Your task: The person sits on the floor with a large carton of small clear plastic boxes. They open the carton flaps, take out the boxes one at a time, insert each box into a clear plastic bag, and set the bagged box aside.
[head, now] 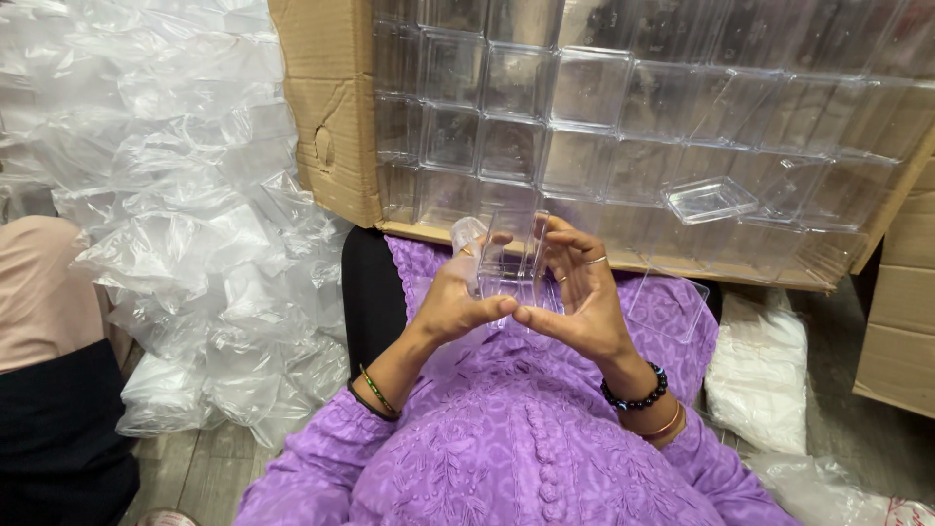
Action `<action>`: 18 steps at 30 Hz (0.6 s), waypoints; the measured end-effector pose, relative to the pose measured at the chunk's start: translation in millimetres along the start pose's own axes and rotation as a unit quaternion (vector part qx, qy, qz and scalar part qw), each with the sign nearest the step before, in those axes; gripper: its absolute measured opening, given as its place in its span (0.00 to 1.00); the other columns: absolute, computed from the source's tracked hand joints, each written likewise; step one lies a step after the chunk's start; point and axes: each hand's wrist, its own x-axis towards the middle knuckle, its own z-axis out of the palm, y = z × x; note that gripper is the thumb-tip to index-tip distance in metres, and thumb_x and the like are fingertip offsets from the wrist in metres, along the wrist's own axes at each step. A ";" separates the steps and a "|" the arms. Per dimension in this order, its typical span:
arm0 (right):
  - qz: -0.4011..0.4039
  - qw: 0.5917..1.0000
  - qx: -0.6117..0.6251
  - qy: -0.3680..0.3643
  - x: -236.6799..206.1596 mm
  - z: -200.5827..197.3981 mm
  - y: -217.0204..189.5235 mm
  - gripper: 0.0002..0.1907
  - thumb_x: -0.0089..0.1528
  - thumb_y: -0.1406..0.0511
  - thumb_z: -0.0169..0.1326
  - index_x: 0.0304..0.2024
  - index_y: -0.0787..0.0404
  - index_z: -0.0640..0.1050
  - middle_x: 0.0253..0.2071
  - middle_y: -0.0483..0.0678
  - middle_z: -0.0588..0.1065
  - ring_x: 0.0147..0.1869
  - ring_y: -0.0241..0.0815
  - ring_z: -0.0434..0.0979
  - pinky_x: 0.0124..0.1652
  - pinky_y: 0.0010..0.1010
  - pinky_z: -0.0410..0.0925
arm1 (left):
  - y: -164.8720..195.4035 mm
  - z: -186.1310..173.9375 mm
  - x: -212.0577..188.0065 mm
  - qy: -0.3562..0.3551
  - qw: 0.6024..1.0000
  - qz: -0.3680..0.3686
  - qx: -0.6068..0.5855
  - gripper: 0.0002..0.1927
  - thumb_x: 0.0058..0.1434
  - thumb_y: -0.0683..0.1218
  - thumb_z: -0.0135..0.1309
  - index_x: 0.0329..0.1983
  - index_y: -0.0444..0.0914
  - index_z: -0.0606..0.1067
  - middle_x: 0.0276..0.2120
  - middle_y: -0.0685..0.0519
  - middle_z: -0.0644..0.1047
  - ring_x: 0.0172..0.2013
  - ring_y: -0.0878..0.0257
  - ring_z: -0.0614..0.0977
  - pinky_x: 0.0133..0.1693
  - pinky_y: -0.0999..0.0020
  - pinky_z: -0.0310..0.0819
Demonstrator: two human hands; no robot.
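Above our purple-clad lap, we are holding a small clear plastic box (511, 258) between both hands, our left hand (458, 297) and right hand (579, 287) each with fingers (570, 239) clamped on its sides. Just beyond, we are facing a cardboard carton (331, 107) packed with rows of clear boxes (584, 93), with one clear lid (711, 200) lying loose on them and crumpled plastic bags (185, 195) piling up to our left.
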 end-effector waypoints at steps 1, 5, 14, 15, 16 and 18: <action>0.004 1.000 -0.010 0.004 0.5 0.6 -0.3 0.43 0.54 0.74 0.70 0.67 0.57 0.62 0.76 0.55 0.57 0.81 0.48 0.56 0.76 0.43 0.55 | 0.3 -0.9 0.1 -0.001 1.000 -0.002 -0.003 0.53 0.50 0.64 0.68 0.71 0.29 0.63 0.62 0.44 0.73 0.62 0.57 0.74 0.63 0.64 0.68; 0.015 0.999 -0.028 0.016 0.8 6.6 -1.2 0.42 0.54 0.74 0.69 0.66 0.57 0.62 0.75 0.55 0.58 0.79 0.48 0.58 0.74 0.42 0.58 | 1.0 -5.5 3.4 0.002 1.000 0.007 0.028 0.54 0.51 0.64 0.67 0.72 0.30 0.62 0.66 0.43 0.70 0.67 0.55 0.71 0.67 0.63 0.63; 0.009 0.998 -0.055 0.012 -9.4 8.2 2.5 0.42 0.53 0.75 0.69 0.64 0.58 0.62 0.75 0.57 0.57 0.81 0.49 0.56 0.76 0.41 0.54 | 7.0 -14.9 7.1 -0.034 0.992 0.028 0.122 0.50 0.49 0.64 0.67 0.69 0.32 0.66 0.62 0.44 0.74 0.65 0.54 0.75 0.67 0.59 0.65; 0.006 0.998 -0.054 0.012 -9.5 9.4 4.3 0.42 0.53 0.75 0.69 0.64 0.59 0.63 0.75 0.58 0.57 0.81 0.49 0.56 0.76 0.42 0.54 | 6.8 -13.5 7.8 -0.042 0.994 0.020 0.097 0.49 0.49 0.63 0.67 0.68 0.33 0.66 0.61 0.44 0.74 0.64 0.54 0.75 0.65 0.60 0.66; 0.009 0.998 -0.053 0.028 -9.8 12.3 6.5 0.42 0.53 0.75 0.69 0.65 0.59 0.63 0.76 0.59 0.57 0.81 0.50 0.56 0.76 0.42 0.54 | 6.1 -11.9 7.6 -0.049 0.996 0.012 0.072 0.47 0.49 0.63 0.67 0.66 0.33 0.66 0.59 0.45 0.74 0.62 0.55 0.76 0.64 0.60 0.68; 0.016 0.997 -0.053 0.059 -8.8 18.7 10.1 0.41 0.54 0.74 0.69 0.65 0.61 0.63 0.76 0.61 0.57 0.80 0.52 0.57 0.75 0.44 0.53 | 2.5 -11.4 6.4 -0.057 0.998 0.005 0.000 0.44 0.51 0.62 0.66 0.65 0.34 0.67 0.58 0.46 0.74 0.60 0.57 0.76 0.62 0.60 0.69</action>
